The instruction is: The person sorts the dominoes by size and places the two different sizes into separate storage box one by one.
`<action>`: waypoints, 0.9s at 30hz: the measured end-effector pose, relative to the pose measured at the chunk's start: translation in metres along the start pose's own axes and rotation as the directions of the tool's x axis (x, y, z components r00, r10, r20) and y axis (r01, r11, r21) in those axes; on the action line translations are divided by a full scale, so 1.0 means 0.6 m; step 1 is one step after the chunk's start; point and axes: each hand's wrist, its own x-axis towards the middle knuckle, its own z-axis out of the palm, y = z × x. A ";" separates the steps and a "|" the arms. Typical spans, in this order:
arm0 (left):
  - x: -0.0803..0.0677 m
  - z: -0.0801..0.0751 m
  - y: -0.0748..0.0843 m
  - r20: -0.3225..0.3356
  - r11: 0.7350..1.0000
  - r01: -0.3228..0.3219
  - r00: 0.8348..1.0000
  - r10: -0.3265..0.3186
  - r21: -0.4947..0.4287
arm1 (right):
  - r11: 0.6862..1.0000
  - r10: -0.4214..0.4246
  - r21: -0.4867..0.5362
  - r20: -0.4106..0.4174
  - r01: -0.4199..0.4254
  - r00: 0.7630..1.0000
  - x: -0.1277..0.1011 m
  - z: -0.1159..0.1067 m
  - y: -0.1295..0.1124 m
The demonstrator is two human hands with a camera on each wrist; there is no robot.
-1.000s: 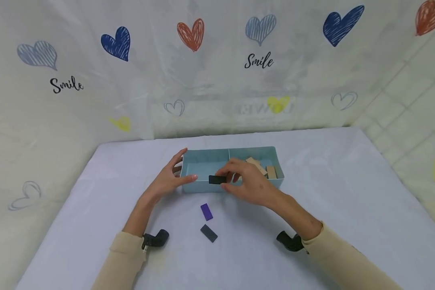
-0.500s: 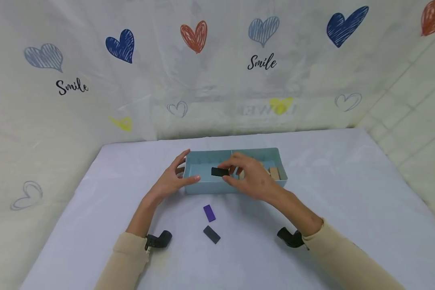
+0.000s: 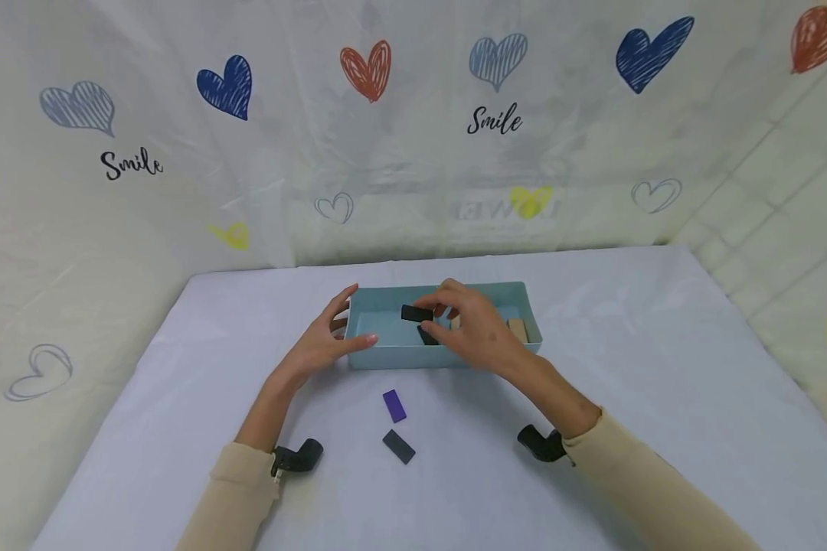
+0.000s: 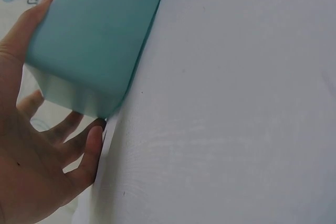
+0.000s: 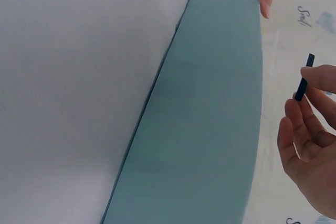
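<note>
The tray [image 3: 386,353] is pale teal, holding tan wooden blocks [image 3: 518,329] and a black tile [image 3: 416,313]. On the lavender-white bench [image 3: 627,367] lie a purple tile [image 3: 394,405] and a dark grey tile [image 3: 398,446]. The backdrop [image 3: 248,168] is white with red, navy, blue and yellow hearts.

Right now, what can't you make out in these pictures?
- Head view: the right hand hides most of the wooden blocks in the light blue plastic tray.
- Both wrist views: the tray's outer wall hides its inside.
- Right wrist view: the small black rectangular block shows edge-on only.

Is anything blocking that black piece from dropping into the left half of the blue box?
Nothing visible does. The right hand pinches the black block above the box's left compartment; another dark block lies there, slightly nearer and to the right.
</note>
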 end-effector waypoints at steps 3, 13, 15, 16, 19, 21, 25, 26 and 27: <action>0.000 0.000 -0.003 0.002 1.000 0.000 1.000 0.000 0.004 | 1.000 0.008 -0.004 -0.007 -0.008 1.000 0.002 0.001 0.003; -0.003 -0.004 -0.008 0.000 1.000 -0.012 1.000 0.012 0.017 | 0.999 0.043 -0.029 -0.025 -0.043 0.999 0.013 0.009 0.011; -0.002 -0.004 -0.008 0.001 1.000 -0.014 1.000 0.014 0.021 | 0.998 0.048 -0.034 -0.027 -0.049 0.998 0.014 0.010 0.011; -0.002 -0.004 -0.008 0.000 1.000 -0.012 1.000 0.012 0.020 | 0.998 0.050 -0.035 -0.030 -0.051 0.998 0.014 0.011 0.012; -0.001 -0.004 -0.007 0.000 1.000 -0.011 1.000 0.011 0.017 | 0.997 0.058 -0.041 -0.033 -0.059 0.998 0.016 0.011 0.011; -0.001 -0.004 -0.006 0.003 1.000 -0.011 1.000 0.011 0.015 | 0.997 0.057 -0.047 -0.035 -0.059 0.998 0.018 0.012 0.012; 0.001 -0.005 -0.006 0.007 1.000 -0.009 1.000 0.009 0.008 | 0.997 0.055 -0.051 -0.031 -0.056 0.998 0.021 0.014 0.013; 0.002 -0.005 -0.006 0.010 1.000 -0.012 1.000 0.012 0.010 | 0.997 0.058 -0.052 -0.027 -0.059 0.998 0.021 0.014 0.014; 0.002 -0.005 -0.006 0.010 1.000 -0.011 1.000 0.011 0.009 | 0.997 0.060 -0.051 -0.024 -0.061 0.998 0.022 0.014 0.013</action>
